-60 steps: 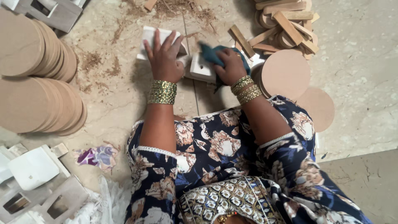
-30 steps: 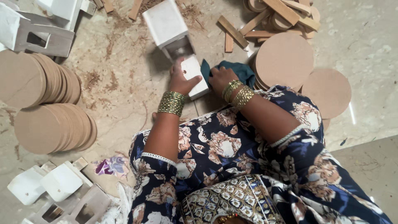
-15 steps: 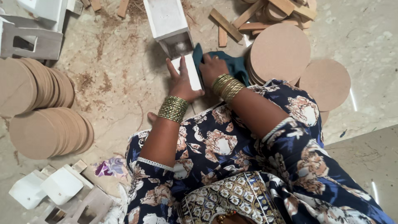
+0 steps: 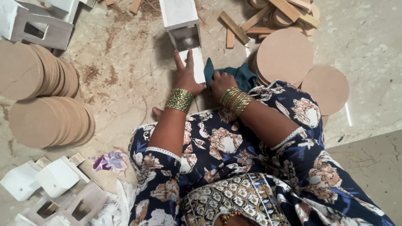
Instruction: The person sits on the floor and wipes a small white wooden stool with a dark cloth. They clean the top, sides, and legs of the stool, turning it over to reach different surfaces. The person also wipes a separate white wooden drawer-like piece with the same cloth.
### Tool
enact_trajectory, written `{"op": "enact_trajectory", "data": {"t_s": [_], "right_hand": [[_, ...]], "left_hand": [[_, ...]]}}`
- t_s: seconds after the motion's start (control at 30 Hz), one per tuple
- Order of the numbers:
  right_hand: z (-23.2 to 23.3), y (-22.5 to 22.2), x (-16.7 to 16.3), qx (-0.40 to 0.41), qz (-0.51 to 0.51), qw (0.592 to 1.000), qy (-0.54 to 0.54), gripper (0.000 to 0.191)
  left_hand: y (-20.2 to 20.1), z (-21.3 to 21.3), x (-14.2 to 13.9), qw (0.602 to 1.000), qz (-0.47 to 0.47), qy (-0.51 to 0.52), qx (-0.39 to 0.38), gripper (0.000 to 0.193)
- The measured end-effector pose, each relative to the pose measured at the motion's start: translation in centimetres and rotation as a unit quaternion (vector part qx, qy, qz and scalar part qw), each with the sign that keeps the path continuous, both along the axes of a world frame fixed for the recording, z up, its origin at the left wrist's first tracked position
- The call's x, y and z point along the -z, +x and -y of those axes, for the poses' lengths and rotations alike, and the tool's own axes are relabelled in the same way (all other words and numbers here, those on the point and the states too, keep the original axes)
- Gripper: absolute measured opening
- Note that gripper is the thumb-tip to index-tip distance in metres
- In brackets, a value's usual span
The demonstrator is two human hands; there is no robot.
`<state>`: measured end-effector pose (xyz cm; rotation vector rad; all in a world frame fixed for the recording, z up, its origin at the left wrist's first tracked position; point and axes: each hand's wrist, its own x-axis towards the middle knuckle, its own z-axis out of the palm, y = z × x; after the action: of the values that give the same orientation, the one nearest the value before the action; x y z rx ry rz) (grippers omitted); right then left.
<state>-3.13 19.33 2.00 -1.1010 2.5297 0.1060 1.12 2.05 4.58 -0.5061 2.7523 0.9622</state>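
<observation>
My left hand [image 4: 185, 76] lies flat with spread fingers on the left edge of a small white painted panel [image 4: 197, 65] on the stone floor. My right hand [image 4: 222, 83] is closed on a crumpled teal cloth [image 4: 240, 76] just right of the panel. Beyond the panel stands a white painted wooden box [image 4: 180, 19] with an open end facing me. Gold bangles ring both wrists.
Two stacks of round brown discs [image 4: 39, 94] lie at the left, more discs [image 4: 284, 56] at the right. Loose wooden strips [image 4: 272, 16] are piled at the top. White painted boxes [image 4: 35, 23] sit top left, more white pieces [image 4: 50, 184] bottom left.
The view has shifted, so the box and panel sit lower and nearer. My right hand with the cloth has moved from on top of the white piece to its right side.
</observation>
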Motion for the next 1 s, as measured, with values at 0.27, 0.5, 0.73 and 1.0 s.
{"op": "enact_trajectory", "data": {"t_s": [0.27,0.5,0.73,1.0], "right_hand": [[-0.9,-3.0,-1.1,0.167,-0.078,0.979,-0.093,0.056],[2.1,-4.0,2.1,0.095,-0.048,0.994,-0.025,0.042],[3.0,-3.6,4.5,0.107,-0.094,0.990,-0.024,0.028],[0.0,-2.3,2.0,-0.078,-0.099,0.991,0.040,0.023]], "left_hand": [[-1.4,0.7,1.7,0.997,-0.052,0.057,-0.027,0.148],[-1.3,0.3,3.1,0.996,-0.084,0.024,-0.016,0.147],[-1.2,0.0,3.0,0.996,-0.090,-0.020,-0.012,0.143],[-1.4,-0.2,0.5,0.999,-0.026,-0.010,-0.036,0.139]]}}
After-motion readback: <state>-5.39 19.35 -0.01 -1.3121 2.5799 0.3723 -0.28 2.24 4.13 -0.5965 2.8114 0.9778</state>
